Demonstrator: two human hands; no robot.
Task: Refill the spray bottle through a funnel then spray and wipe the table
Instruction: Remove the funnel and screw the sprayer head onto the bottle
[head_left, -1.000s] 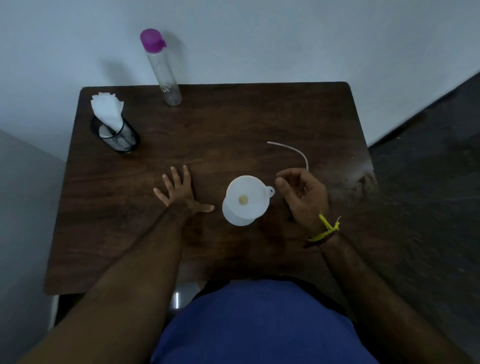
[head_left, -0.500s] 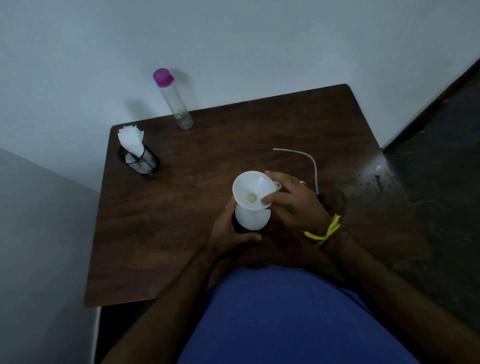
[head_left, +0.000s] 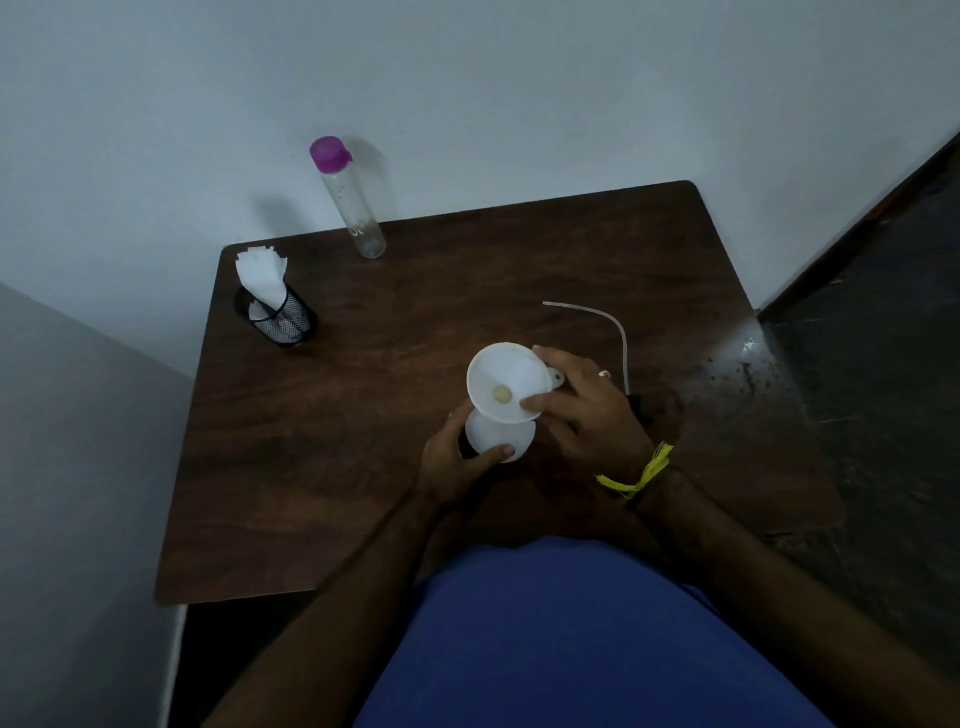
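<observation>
A white funnel (head_left: 506, 382) sits in the neck of a white spray bottle (head_left: 496, 436) near the middle of the dark wooden table (head_left: 363, 415). My left hand (head_left: 457, 460) wraps around the bottle's body from the left. My right hand (head_left: 587, 410) pinches the funnel's rim on its right side, with a yellow band at the wrist. The spray head's thin white dip tube (head_left: 608, 325) curves across the table behind my right hand; the head itself is mostly hidden under the hand. A clear water bottle (head_left: 353, 208) with a purple cap stands at the far edge.
A black mesh cup (head_left: 280, 319) holding white tissues (head_left: 260, 278) stands at the table's far left corner. A pale wall runs behind and to the left. Dark floor lies to the right, and the table's right part has a glossy patch.
One second ago both hands were off the bottle, the left flat on the table. Both closed in: the left took the bottle, the right took the funnel rim. My head view shifted.
</observation>
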